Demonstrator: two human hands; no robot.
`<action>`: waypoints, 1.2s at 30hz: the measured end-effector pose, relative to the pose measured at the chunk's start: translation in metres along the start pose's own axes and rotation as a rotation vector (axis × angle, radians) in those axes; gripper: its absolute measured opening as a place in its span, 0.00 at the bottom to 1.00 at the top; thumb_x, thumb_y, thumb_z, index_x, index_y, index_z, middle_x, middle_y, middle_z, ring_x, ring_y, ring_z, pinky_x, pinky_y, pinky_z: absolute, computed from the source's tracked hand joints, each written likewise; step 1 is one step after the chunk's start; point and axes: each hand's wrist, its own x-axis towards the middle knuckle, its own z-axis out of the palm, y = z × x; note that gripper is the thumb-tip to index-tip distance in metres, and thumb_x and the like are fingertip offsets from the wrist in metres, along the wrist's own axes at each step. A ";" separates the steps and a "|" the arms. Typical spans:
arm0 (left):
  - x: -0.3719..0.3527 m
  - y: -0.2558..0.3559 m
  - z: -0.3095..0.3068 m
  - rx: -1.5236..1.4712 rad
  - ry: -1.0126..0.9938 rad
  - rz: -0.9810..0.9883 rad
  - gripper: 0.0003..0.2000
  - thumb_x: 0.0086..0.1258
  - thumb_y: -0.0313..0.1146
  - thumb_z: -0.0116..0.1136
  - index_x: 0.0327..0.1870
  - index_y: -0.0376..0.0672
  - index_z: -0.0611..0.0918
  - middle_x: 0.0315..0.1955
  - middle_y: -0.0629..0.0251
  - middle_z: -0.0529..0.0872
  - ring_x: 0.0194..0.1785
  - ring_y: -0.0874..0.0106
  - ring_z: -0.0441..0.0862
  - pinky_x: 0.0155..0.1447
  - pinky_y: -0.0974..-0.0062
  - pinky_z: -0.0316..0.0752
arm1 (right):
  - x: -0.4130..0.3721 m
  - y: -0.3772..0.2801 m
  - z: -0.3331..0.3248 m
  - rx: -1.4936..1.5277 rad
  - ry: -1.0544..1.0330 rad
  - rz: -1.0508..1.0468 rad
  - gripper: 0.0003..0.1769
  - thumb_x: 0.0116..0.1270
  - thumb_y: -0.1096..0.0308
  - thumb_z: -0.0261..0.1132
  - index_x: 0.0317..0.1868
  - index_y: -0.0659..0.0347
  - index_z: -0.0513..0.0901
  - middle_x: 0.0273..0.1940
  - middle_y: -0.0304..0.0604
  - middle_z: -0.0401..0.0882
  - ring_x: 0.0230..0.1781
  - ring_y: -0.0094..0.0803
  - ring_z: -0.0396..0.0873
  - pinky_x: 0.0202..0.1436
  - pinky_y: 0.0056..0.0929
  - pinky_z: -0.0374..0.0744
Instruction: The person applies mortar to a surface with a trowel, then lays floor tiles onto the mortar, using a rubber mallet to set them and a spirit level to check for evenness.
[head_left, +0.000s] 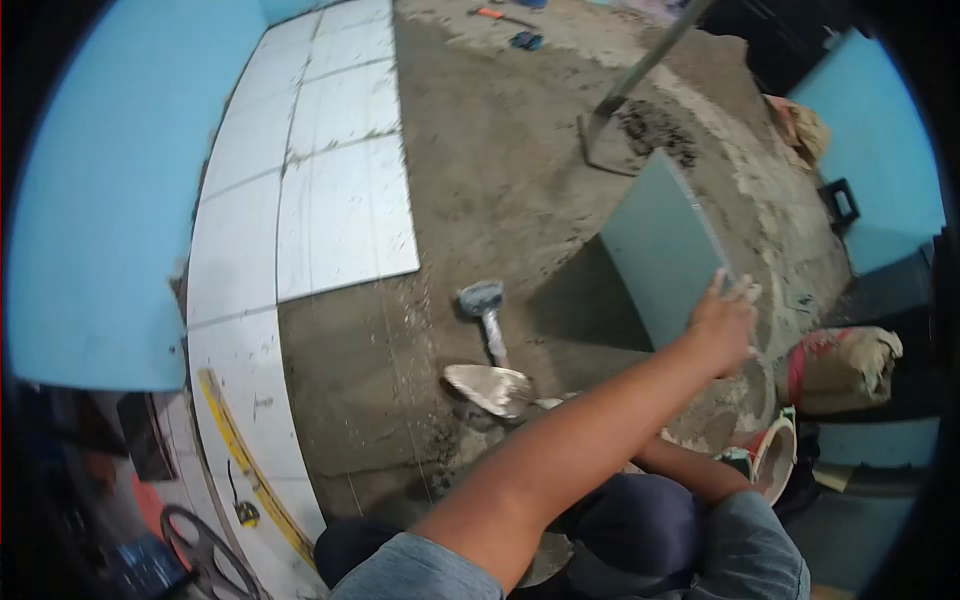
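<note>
My left hand (pixel 725 322) reaches across to the right and grips the right edge of a large square tile (pixel 665 250). The tile stands tilted on the grey mortar floor, its pale face towards me. My right forearm (pixel 690 468) passes behind my left arm, which hides the right hand. Close to my left forearm lies a trowel (pixel 490 388) with a mortar-smeared blade. Just beyond it is a mallet (pixel 483 298) with a grey head and a whitish handle, touching or nearly touching the blade.
White tiles (pixel 345 215) line the blue wall (pixel 100 200) at left. A yellow level (pixel 255 470) and a tape measure (pixel 246 513) lie on them. A long-handled tool (pixel 650 65) stands behind the tile. At right are a bucket (pixel 775 455) and a torn sack (pixel 845 370).
</note>
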 end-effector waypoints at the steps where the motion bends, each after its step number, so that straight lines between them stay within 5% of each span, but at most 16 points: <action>1: -0.003 0.000 0.005 0.057 0.008 0.009 0.36 0.80 0.58 0.55 0.80 0.41 0.72 0.87 0.57 0.56 0.91 0.60 0.46 0.89 0.45 0.39 | -0.026 -0.003 -0.006 -0.370 0.101 -0.025 0.32 0.74 0.46 0.67 0.71 0.54 0.80 0.59 0.52 0.87 0.61 0.51 0.83 0.70 0.48 0.77; 2: -0.006 0.000 0.007 0.067 0.006 0.007 0.36 0.80 0.58 0.55 0.80 0.42 0.71 0.87 0.57 0.55 0.91 0.60 0.45 0.89 0.46 0.40 | -0.051 -0.006 -0.012 -0.738 0.211 -0.012 0.31 0.74 0.45 0.65 0.70 0.54 0.81 0.58 0.52 0.88 0.60 0.53 0.84 0.69 0.50 0.78; 4: -0.018 0.001 0.006 0.081 0.011 -0.001 0.36 0.81 0.57 0.55 0.81 0.42 0.70 0.88 0.58 0.53 0.91 0.60 0.44 0.90 0.48 0.41 | -0.103 -0.011 -0.020 -0.983 0.353 0.320 0.25 0.72 0.50 0.65 0.63 0.53 0.86 0.53 0.54 0.90 0.54 0.55 0.87 0.61 0.52 0.83; 10: -0.044 -0.009 0.015 0.159 0.123 0.077 0.36 0.81 0.57 0.53 0.82 0.42 0.68 0.88 0.58 0.51 0.91 0.60 0.45 0.89 0.49 0.43 | -0.242 0.000 -0.024 -0.695 0.916 0.693 0.21 0.66 0.54 0.71 0.53 0.57 0.91 0.46 0.58 0.90 0.51 0.58 0.88 0.56 0.53 0.83; 15: -0.035 -0.020 0.015 0.171 0.195 0.158 0.35 0.82 0.57 0.52 0.82 0.43 0.68 0.87 0.57 0.57 0.90 0.59 0.49 0.89 0.48 0.45 | -0.251 0.025 -0.080 -0.486 1.274 0.732 0.26 0.62 0.56 0.78 0.54 0.67 0.89 0.47 0.67 0.89 0.52 0.62 0.87 0.56 0.52 0.81; 19: -0.018 -0.029 0.001 0.131 0.181 0.203 0.34 0.82 0.57 0.52 0.82 0.47 0.70 0.85 0.57 0.61 0.89 0.59 0.53 0.88 0.48 0.48 | -0.184 0.016 -0.172 -0.481 1.261 0.780 0.26 0.64 0.55 0.75 0.53 0.70 0.89 0.47 0.68 0.89 0.53 0.64 0.87 0.58 0.53 0.81; 24: 0.023 -0.078 -0.018 0.185 0.247 0.208 0.33 0.80 0.59 0.54 0.80 0.53 0.72 0.84 0.58 0.64 0.88 0.58 0.56 0.87 0.47 0.50 | -0.076 0.106 -0.313 -0.237 1.243 0.509 0.27 0.66 0.62 0.70 0.62 0.69 0.85 0.53 0.67 0.88 0.59 0.62 0.85 0.62 0.51 0.80; 29: 0.072 -0.135 -0.053 0.275 0.253 0.128 0.31 0.77 0.60 0.57 0.73 0.50 0.80 0.81 0.58 0.70 0.87 0.53 0.58 0.87 0.46 0.49 | 0.022 0.114 -0.438 -0.044 1.269 0.356 0.28 0.68 0.69 0.66 0.67 0.70 0.82 0.58 0.64 0.87 0.62 0.58 0.85 0.64 0.47 0.79; 36: 0.105 -0.137 -0.051 0.185 0.189 0.071 0.27 0.75 0.60 0.60 0.64 0.51 0.86 0.76 0.65 0.78 0.82 0.56 0.68 0.88 0.48 0.46 | 0.125 0.124 -0.590 -0.236 1.270 0.382 0.27 0.68 0.66 0.63 0.67 0.64 0.81 0.60 0.61 0.86 0.65 0.59 0.82 0.68 0.49 0.78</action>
